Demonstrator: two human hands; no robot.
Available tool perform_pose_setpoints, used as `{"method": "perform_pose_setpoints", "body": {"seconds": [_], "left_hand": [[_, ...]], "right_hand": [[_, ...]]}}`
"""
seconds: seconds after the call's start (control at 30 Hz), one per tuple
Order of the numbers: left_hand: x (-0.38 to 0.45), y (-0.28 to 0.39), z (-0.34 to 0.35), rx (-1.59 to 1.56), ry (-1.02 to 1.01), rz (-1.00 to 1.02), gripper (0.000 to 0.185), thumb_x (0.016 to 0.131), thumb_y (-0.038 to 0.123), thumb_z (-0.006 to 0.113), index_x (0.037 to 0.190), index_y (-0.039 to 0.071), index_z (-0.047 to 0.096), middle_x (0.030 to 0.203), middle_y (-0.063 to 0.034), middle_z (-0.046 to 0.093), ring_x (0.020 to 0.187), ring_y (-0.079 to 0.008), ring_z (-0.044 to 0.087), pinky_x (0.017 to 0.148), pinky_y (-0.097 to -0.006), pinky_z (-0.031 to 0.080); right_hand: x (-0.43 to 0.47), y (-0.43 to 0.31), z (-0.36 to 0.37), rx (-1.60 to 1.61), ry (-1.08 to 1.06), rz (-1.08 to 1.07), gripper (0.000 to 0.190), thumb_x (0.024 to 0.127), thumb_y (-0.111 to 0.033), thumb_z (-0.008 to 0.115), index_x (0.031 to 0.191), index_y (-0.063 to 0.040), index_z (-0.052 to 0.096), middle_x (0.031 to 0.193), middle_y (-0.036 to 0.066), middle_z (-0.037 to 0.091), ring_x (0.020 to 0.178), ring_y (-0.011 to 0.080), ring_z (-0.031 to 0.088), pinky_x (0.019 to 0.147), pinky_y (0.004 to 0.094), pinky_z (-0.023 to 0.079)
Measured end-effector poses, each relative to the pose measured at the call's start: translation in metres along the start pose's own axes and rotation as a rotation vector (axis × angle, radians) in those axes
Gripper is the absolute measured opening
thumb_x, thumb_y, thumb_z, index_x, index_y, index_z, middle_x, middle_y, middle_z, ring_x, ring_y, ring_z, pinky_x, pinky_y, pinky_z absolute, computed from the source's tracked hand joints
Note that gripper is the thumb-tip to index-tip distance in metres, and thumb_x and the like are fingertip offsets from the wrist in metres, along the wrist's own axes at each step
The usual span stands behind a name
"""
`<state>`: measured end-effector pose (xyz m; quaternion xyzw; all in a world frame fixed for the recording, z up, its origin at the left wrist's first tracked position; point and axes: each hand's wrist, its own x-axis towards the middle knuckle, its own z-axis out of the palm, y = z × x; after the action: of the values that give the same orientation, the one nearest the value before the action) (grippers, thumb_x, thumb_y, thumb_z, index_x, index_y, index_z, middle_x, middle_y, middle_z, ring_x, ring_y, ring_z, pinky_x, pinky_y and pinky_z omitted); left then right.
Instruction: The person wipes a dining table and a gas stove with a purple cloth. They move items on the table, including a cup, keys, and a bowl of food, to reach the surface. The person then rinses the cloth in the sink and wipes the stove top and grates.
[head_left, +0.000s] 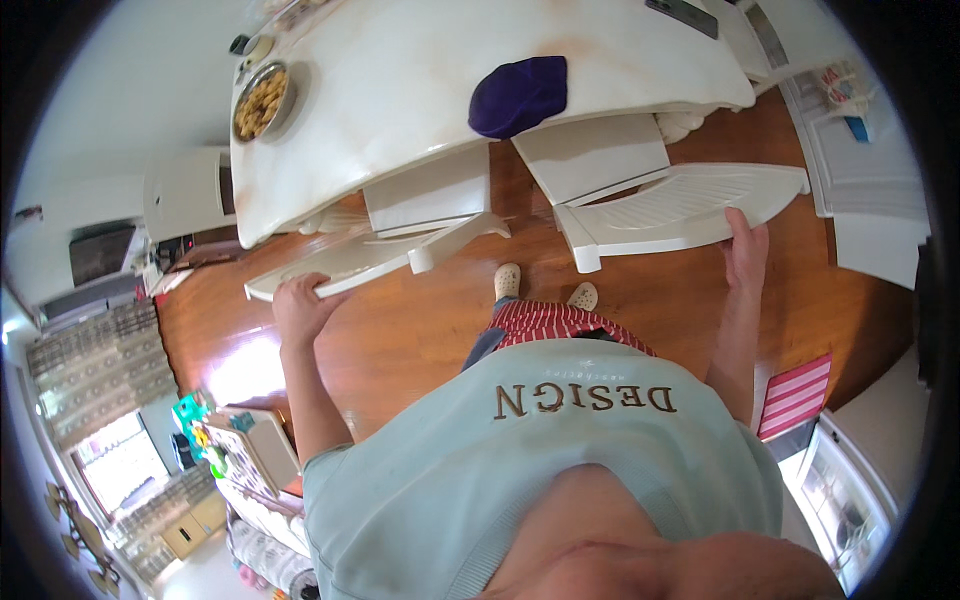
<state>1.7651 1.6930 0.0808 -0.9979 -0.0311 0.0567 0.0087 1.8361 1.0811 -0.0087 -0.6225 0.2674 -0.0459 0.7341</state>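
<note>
Two white dining chairs stand side by side before me, their seats partly under a white marble-look table (390, 97). My left hand (300, 306) grips the top rail of the left chair (367, 264), fingers over the edge. On the other side, my right hand (745, 247) holds the outer part of the right chair's (667, 206) backrest, with the thumb on top and the fingers partly hidden behind it. A dark purple cloth (519, 97) lies at the table's near edge, between the chairs.
A metal bowl of light brown food pieces (260, 106) sits at the table's left end, a smartphone (682, 16) at the far right. My feet in pale clogs (508, 280) stand on the wooden floor (420, 322). A pink striped mat (796, 394) lies at right.
</note>
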Motion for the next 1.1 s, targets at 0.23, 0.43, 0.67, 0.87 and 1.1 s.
{"method": "perform_pose_setpoints", "body": {"seconds": [0.23, 0.43, 0.67, 0.87, 1.1], "left_hand": [[-0.02, 0.028, 0.007, 0.075, 0.095, -0.176, 0.062, 0.063, 0.067, 0.078, 0.078, 0.006, 0.076, 0.067, -0.0132, 0.069, 0.069, -0.0319, 0.067, 0.08, -0.041, 0.052], [-0.027, 0.036, 0.009, 0.097, 0.072, -0.292, 0.06, 0.062, 0.066, 0.08, 0.078, 0.008, 0.075, 0.066, -0.0117, 0.068, 0.069, -0.0317, 0.068, 0.067, -0.0416, 0.054], [-0.031, 0.002, 0.014, 0.084, 0.085, -0.266, 0.056, 0.059, 0.059, 0.084, 0.074, 0.006, 0.073, 0.071, -0.0113, 0.07, 0.069, -0.0302, 0.068, 0.066, -0.0398, 0.054], [-0.03, -0.004, 0.005, 0.017, -0.111, -0.405, 0.06, 0.057, 0.055, 0.087, 0.09, 0.006, 0.076, 0.087, -0.0141, 0.074, 0.088, -0.0307, 0.07, 0.082, -0.0409, 0.055], [0.056, 0.053, -0.06, -0.289, -0.326, 0.143, 0.075, 0.067, 0.031, 0.087, 0.132, 0.006, 0.059, 0.127, -0.0162, 0.063, 0.123, -0.0281, 0.057, 0.103, -0.039, 0.045]], "right_hand": [[0.006, 0.003, -0.005, -0.072, -0.028, -0.002, 0.042, 0.092, -0.018, 0.06, 0.131, -0.004, 0.051, 0.12, 0.007, 0.059, 0.099, 0.0151, 0.06, 0.07, 0.0304, 0.054], [0.0, 0.003, -0.003, -0.05, 0.011, -0.024, 0.042, 0.092, -0.018, 0.06, 0.13, -0.003, 0.051, 0.115, 0.006, 0.061, 0.095, 0.0144, 0.06, 0.068, 0.0292, 0.054], [0.014, 0.004, -0.01, -0.059, -0.065, -0.037, 0.041, 0.092, -0.016, 0.059, 0.129, 0.001, 0.052, 0.115, 0.007, 0.061, 0.094, 0.0158, 0.06, 0.067, 0.0306, 0.054], [0.04, 0.006, -0.01, -0.016, -0.031, -0.101, 0.037, 0.089, -0.018, 0.06, 0.12, 0.004, 0.057, 0.107, 0.006, 0.063, 0.092, 0.0133, 0.058, 0.061, 0.0291, 0.052], [0.063, 0.004, -0.014, -0.044, -0.019, -0.019, 0.038, 0.089, -0.016, 0.062, 0.119, 0.007, 0.056, 0.11, 0.008, 0.063, 0.098, 0.0144, 0.056, 0.085, 0.0307, 0.049]]}}
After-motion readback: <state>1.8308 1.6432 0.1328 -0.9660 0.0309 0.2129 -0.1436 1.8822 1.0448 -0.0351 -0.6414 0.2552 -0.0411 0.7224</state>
